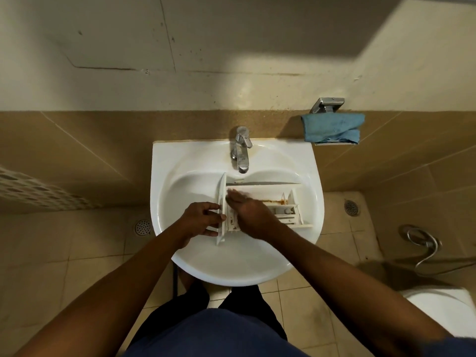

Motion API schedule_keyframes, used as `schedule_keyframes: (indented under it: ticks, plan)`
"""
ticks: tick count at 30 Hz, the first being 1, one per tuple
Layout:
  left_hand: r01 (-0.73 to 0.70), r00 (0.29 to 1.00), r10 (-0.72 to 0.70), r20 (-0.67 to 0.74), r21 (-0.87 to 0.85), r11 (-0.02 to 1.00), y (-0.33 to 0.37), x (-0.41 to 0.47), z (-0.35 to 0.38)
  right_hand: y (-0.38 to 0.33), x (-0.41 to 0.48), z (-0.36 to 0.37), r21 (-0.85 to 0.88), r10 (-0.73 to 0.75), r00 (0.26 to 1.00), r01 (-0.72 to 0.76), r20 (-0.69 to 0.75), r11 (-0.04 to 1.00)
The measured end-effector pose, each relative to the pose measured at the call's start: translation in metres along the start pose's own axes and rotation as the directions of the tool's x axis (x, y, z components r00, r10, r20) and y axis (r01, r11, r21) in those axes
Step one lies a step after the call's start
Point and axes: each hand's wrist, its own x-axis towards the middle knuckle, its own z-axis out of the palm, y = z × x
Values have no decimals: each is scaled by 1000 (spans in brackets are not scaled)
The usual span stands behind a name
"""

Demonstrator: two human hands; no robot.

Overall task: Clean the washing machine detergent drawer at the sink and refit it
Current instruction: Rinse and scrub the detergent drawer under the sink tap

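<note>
The white detergent drawer (280,202) lies across the white sink (180,176), its front panel to the left and its compartments to the right. A rusty brown stain runs along one inner wall. My left hand (203,220) grips the front panel at its lower end. With straight fingers, my right hand (247,208) lies flat inside the drawer just behind the panel and is blurred. The chrome tap (241,150) stands above the drawer; no water is visible.
A blue cloth (333,127) hangs on a metal holder on the wall to the right of the tap. Floor drains (142,227) sit on both sides of the sink. A hose (422,243) and a white toilet edge (443,302) are at the right.
</note>
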Motion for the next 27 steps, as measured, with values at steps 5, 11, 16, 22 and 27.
schedule_keyframes:
  ticks: [5, 11, 16, 22, 27]
  plan:
    - [0, 1000, 0, 23, 0, 1000, -2, 2, -3, 4, -4, -17, 11, -13, 999, 13, -44, 1000]
    - [-1, 1000, 1, 19, 2, 1000, -2, 3, -2, -2, 1, 1, -5, -60, 997, 60, -47, 998]
    - [2, 999, -2, 32, -8, 1000, -1, 2, -3, 16, 0, -22, 209, -8, 996, 27, -91, 978]
    - [12, 999, -12, 41, -7, 1000, 1, -1, -1, 27, 63, -41, 956, 614, 735, -177, 286, -233]
    - [12, 999, -12, 40, 4, 1000, 2, 1, -1, 25, 69, -44, 883, 564, 744, -73, 358, -464]
